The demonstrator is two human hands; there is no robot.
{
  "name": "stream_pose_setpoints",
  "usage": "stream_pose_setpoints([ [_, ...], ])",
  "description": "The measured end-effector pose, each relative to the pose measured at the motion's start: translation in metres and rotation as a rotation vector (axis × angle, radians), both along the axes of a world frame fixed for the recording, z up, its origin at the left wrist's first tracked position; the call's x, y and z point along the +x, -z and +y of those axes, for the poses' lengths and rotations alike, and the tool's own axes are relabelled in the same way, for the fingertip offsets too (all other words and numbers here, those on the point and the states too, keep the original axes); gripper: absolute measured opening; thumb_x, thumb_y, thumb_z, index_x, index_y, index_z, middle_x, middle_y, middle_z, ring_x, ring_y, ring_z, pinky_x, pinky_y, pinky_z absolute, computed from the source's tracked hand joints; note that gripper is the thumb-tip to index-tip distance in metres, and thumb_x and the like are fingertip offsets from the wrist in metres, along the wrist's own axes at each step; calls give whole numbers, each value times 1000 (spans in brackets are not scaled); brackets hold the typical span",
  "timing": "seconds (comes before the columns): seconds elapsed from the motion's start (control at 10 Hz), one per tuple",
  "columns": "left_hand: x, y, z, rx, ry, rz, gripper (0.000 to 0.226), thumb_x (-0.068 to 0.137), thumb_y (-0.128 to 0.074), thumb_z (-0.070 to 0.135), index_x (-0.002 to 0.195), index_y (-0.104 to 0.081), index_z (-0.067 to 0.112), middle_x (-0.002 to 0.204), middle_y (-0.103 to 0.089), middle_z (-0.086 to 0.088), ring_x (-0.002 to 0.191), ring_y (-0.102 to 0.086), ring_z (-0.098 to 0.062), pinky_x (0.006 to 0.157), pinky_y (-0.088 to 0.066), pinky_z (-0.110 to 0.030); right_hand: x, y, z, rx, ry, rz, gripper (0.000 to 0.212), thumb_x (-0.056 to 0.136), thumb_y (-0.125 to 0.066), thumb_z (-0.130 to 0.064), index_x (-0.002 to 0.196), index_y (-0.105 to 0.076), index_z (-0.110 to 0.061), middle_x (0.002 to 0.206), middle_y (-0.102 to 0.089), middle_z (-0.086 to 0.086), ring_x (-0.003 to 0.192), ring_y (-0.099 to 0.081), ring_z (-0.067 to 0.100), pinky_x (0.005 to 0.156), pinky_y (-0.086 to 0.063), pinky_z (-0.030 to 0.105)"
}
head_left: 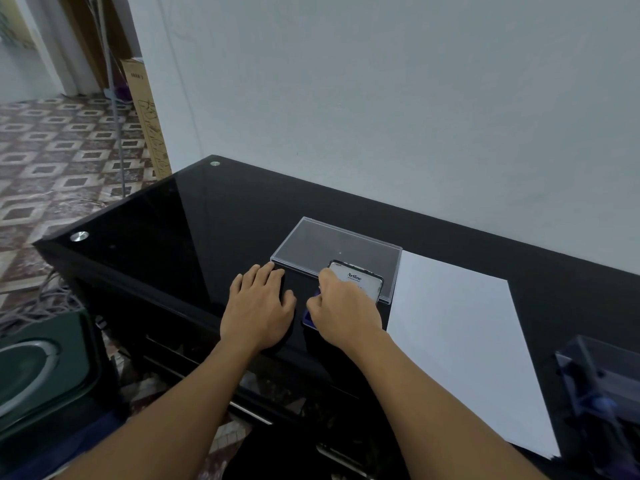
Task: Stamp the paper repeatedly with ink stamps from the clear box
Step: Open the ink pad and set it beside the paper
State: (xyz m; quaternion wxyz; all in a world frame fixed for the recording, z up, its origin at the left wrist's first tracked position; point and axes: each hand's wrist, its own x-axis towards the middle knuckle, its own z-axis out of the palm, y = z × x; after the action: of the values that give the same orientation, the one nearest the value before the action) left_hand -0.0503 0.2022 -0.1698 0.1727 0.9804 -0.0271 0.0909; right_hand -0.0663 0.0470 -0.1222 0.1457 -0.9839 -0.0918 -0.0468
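A clear plastic lid (332,247) lies flat on the black glass table (194,220). In front of it stands an ink pad whose white lid (362,278), marked Artline, is tilted up; a strip of the blue pad base (307,318) shows under my right hand (343,311). That hand grips the ink pad at its left edge, fingers curled. My left hand (261,303) rests flat on the table, fingers spread, just left of the pad. A blank white paper (460,341) lies to the right. A clear box (602,382) with blue things inside sits at the far right edge.
A pale wall runs right behind the table. To the left the table's edge drops to a patterned tiled floor with cables and a dark speaker (38,368). A tall cardboard box (147,112) leans by the wall corner.
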Motion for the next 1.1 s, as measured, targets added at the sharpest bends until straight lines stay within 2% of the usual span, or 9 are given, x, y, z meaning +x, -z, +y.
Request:
stream_pose_setpoints([
  [0.3, 0, 0, -1, 5, 7, 7, 54, 100, -34, 42, 150, -35, 21, 161, -27, 0, 150, -15, -19, 123, -11, -43, 6, -1, -1, 32, -10, 2, 10, 98, -52, -24, 97, -44, -17, 86, -67, 7, 77, -65, 25, 62, -57, 35],
  [0.6, 2, -1, 0, -36, 11, 51, 54, 100, -37, 41, 150, -36, 21, 161, -27, 0, 150, -16, -19, 123, -12, -43, 3, -7, -8, 71, -35, 61, 11, 99, -50, -24, 100, -45, -14, 91, -66, 11, 83, -63, 29, 65, -48, 36],
  [0.7, 7, -10, 1, -154, -4, 46, 48, 96, -45, 36, 140, -50, 16, 149, -47, -3, 140, -37, -20, 118, -27, -43, -2, -9, -19, 83, -41, 27, 10, 99, -48, -26, 100, -47, -16, 93, -67, 9, 84, -63, 27, 64, -49, 35],
  [0.8, 9, -27, -7, -169, -14, 8, 43, 95, -48, 32, 134, -54, 14, 139, -55, -5, 132, -44, -23, 112, -35, -44, -6, -14, -40, 125, -46, 25, 10, 98, -47, -28, 94, -47, -20, 91, -67, 4, 80, -63, 24, 65, -55, 38],
  [0.9, 15, -46, -29, -79, 76, -20, 44, 98, -47, 33, 138, -50, 14, 144, -51, -4, 137, -38, -24, 114, -31, -41, -8, -21, -69, 144, -10, 48, 15, 99, -47, -32, 89, -41, -22, 92, -64, 1, 77, -61, 22, 52, -47, 32],
  [1.0, 20, -67, -64, -116, 179, -10, 43, 99, -46, 33, 138, -50, 14, 145, -48, -1, 138, -34, -21, 113, -29, -37, -11, -28, -105, 147, 87, 57, 18, 97, -50, -29, 86, -43, -18, 80, -59, 2, 70, -56, 23, 55, -47, 36],
  [1.1, 22, -77, -105, -148, 284, 12, 42, 100, -44, 33, 137, -50, 15, 146, -46, -1, 139, -32, -20, 113, -30, -38, -13, -33, -146, 161, 201, 72, 18, 93, -53, -27, 83, -46, -14, 78, -59, 5, 71, -57, 27, 60, -48, 40],
])
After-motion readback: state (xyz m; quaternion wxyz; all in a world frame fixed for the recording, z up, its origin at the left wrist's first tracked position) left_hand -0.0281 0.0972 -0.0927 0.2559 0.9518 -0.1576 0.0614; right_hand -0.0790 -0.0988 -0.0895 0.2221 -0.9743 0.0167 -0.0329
